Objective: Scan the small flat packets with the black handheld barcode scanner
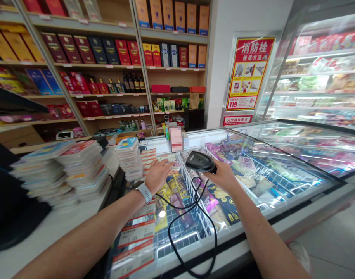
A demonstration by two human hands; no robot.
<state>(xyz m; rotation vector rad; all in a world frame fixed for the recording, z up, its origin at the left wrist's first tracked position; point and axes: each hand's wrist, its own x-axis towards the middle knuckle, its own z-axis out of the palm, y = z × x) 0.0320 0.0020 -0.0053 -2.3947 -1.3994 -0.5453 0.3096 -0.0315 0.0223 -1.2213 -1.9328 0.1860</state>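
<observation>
Clutching a barcode scanner (200,161) in the right hand (222,179) — long axis pointing toward the left hand (158,176) — fingers (163,166) spreading wide there.

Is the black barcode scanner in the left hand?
No, the black handheld barcode scanner is gripped in the right hand, while the left hand, wearing a white watch band, holds nothing.
</observation>
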